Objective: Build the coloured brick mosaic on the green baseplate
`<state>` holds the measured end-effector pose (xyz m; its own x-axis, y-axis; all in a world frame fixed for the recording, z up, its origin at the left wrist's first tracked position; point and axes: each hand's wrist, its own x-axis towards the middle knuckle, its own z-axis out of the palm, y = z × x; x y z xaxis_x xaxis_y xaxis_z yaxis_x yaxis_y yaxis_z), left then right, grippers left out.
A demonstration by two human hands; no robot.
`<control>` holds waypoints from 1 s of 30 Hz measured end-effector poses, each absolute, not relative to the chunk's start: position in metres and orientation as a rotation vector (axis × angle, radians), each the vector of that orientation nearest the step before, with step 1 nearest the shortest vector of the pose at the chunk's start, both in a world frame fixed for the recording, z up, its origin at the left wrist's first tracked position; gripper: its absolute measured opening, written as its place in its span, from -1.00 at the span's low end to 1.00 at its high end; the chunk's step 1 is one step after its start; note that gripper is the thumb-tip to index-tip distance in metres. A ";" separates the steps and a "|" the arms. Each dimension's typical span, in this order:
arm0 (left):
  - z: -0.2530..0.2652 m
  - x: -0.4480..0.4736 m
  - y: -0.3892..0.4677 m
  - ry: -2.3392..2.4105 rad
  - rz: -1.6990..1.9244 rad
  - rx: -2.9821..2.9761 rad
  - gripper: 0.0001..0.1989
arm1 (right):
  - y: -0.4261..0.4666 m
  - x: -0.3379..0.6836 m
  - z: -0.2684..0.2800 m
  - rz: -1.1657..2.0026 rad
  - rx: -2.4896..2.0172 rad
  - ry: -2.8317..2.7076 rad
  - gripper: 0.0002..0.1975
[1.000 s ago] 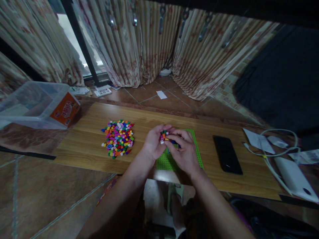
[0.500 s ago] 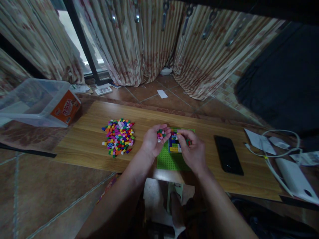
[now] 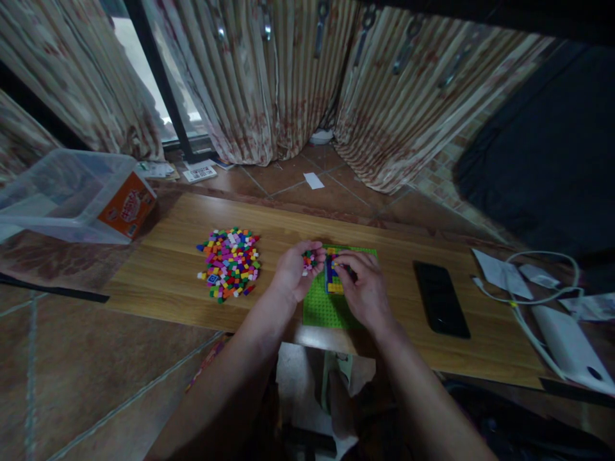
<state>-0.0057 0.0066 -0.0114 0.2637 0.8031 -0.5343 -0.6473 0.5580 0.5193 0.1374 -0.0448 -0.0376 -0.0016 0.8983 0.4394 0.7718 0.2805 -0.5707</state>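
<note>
Brick build (image 3: 335, 289): on the green baseplate (image 3: 321, 312), upon the tabletop (image 3: 278, 224); lies under and just left of the right hand (image 3: 368, 282), the nearer of the two; long axis not readable, the hand covering part. Right hand: back upward, thumb and fingers bent toward each other; whether they grip a piece, cannot tell. Left hand (image 3: 292, 272): left of build, palm up, open and cupped, carrying small loose bricks (image 3: 308, 261).

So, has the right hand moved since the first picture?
Yes, rightward against the green baseplate: the right hand has gone from the left hand to the brick build.
</note>
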 end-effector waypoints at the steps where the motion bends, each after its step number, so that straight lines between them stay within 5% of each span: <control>1: -0.011 -0.006 0.007 0.852 0.990 0.214 -0.86 | -0.043 0.137 -0.041 0.187 -1.515 -1.794 -0.84; 30: -0.011 -0.007 0.006 0.859 1.001 0.210 -0.86 | -0.040 0.140 -0.059 0.019 -1.695 -1.693 -0.86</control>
